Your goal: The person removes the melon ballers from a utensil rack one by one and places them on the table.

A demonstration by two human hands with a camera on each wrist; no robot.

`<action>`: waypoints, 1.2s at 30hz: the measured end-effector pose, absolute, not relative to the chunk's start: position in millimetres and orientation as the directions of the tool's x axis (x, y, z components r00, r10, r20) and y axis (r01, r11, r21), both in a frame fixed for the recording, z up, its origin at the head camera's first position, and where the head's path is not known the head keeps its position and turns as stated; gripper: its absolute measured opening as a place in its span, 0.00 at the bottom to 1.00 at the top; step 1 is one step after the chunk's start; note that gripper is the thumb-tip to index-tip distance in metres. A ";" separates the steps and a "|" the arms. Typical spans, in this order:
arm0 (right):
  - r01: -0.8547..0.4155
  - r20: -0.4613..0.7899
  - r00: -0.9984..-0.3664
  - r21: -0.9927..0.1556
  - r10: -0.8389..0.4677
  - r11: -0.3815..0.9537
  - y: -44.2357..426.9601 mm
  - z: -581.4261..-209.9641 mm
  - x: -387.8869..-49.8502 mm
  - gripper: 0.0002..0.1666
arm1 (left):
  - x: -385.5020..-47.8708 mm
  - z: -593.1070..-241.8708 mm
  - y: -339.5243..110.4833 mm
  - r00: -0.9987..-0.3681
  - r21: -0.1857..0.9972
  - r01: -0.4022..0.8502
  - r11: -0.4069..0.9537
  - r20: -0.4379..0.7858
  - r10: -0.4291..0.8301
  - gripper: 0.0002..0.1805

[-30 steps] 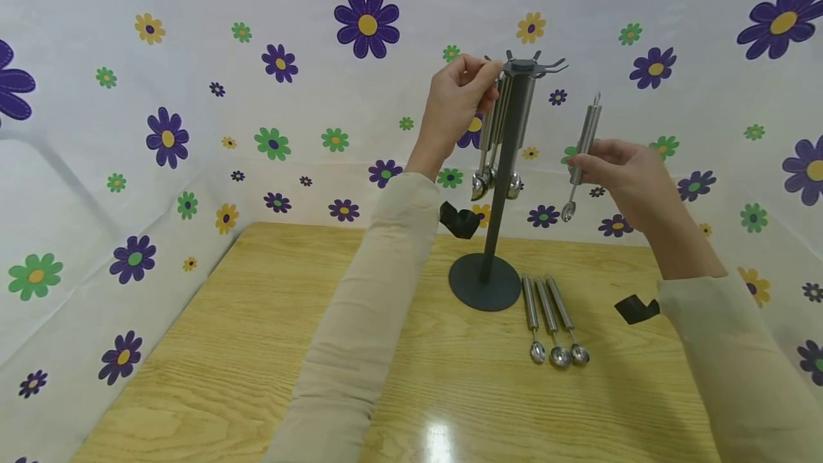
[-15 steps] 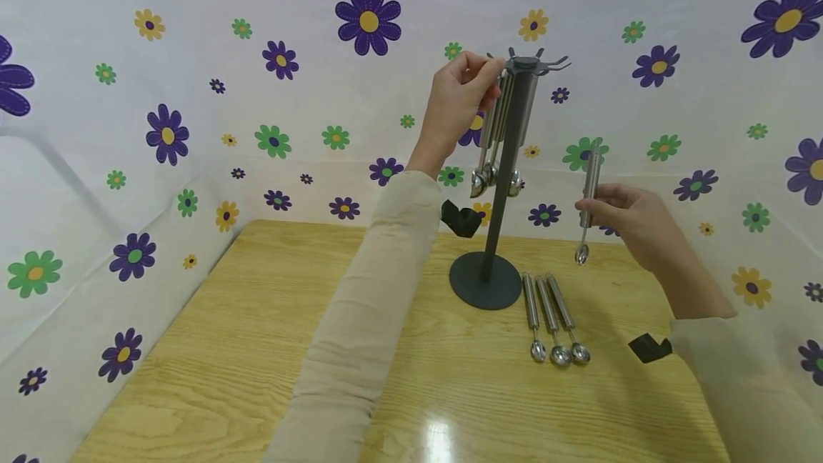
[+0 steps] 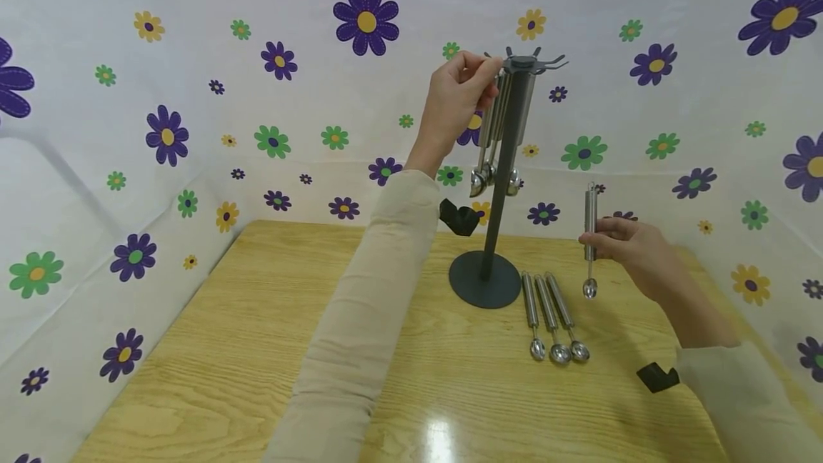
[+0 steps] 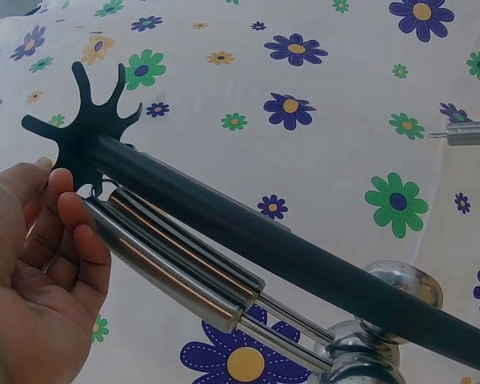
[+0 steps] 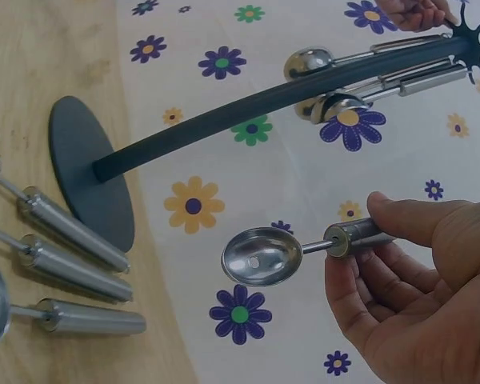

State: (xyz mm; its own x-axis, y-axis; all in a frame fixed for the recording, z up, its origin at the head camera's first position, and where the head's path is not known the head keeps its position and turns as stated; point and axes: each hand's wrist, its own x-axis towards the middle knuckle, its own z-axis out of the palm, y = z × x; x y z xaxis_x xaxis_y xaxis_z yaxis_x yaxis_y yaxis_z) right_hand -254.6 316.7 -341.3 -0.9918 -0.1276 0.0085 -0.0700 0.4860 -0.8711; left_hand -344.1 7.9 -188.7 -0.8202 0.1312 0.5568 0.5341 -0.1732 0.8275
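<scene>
My right hand (image 3: pixel 636 252) pinches the steel handle of a melon baller (image 3: pixel 590 223), held upright with its bowl down, right of the stand and above the table. In the right wrist view, the melon baller's oval bowl (image 5: pixel 262 258) has a small hole. My left hand (image 3: pixel 455 106) pinches a hook arm at the top of the dark grey utensil stand (image 3: pixel 504 170). Several steel scoops (image 4: pixel 176 256) hang from the stand beside the left fingers. On the table, three more melon ballers (image 3: pixel 549 309) lie side by side near the stand's base.
The stand's round base (image 3: pixel 472 290) rests toward the back of the wooden table (image 3: pixel 276 306). A flower-print cloth (image 3: pixel 289 77) rises behind the table and along both sides. Bare hooks (image 3: pixel 549 64) stick out at the stand's upper right.
My right hand has moved down with the melon baller, from beside the hanging scoops to just above the table, and the handle is more upright. The left hand stays at the stand's top.
</scene>
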 end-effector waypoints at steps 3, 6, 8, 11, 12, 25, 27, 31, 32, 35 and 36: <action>-0.037 -0.037 -0.990 -0.860 -0.135 0.510 317.6 -346.9 -251.6 0.37 | -344.4 -188.3 7.4 -0.821 0.828 0.530 -0.181 0.555 0.133 0.06; -0.026 -0.056 -0.988 -0.857 -0.143 0.515 317.5 -353.5 -249.1 0.34 | -344.3 -188.3 6.3 -0.824 0.831 0.526 -0.180 0.550 0.134 0.06; -0.026 -0.059 -0.987 -0.858 -0.148 0.514 318.4 -358.0 -247.1 0.31 | -344.1 -188.3 6.3 -0.826 0.833 0.525 -0.176 0.549 0.130 0.07; -0.036 -0.050 -0.985 -0.876 -0.165 0.480 319.9 -365.5 -245.0 0.25 | -343.8 -188.1 6.2 -0.827 0.833 0.525 -0.176 0.548 0.126 0.07; -0.038 -0.047 -0.984 -0.883 -0.170 0.467 320.7 -367.8 -244.2 0.23 | -343.8 -188.0 6.3 -0.827 0.833 0.524 -0.178 0.547 0.126 0.07; 0.012 -0.111 -0.981 -0.850 -0.156 0.527 328.0 -392.4 -231.2 0.25 | -343.5 -188.9 7.0 -0.826 0.833 0.522 -0.186 0.547 0.133 0.07; 0.033 -0.134 -0.980 -0.844 -0.150 0.535 329.3 -394.7 -228.5 0.29 | -343.5 -188.8 7.1 -0.826 0.832 0.522 -0.188 0.548 0.132 0.07; 0.074 -0.173 -0.976 -0.836 -0.133 0.543 331.4 -398.1 -223.5 0.34 | -343.7 -188.5 7.9 -0.827 0.833 0.521 -0.186 0.546 0.134 0.07; 0.081 -0.179 -0.975 -0.836 -0.130 0.543 331.7 -398.9 -222.7 0.35 | -343.7 -188.5 7.9 -0.827 0.833 0.521 -0.185 0.547 0.134 0.07; 0.091 -0.185 -0.975 -0.842 -0.125 0.532 333.1 -402.0 -222.3 0.34 | -344.3 -188.8 8.2 -0.826 0.833 0.522 -0.186 0.547 0.133 0.06; 0.093 -0.187 -0.974 -0.845 -0.127 0.527 333.7 -403.3 -222.6 0.33 | -344.5 -189.0 8.2 -0.824 0.831 0.524 -0.188 0.550 0.133 0.06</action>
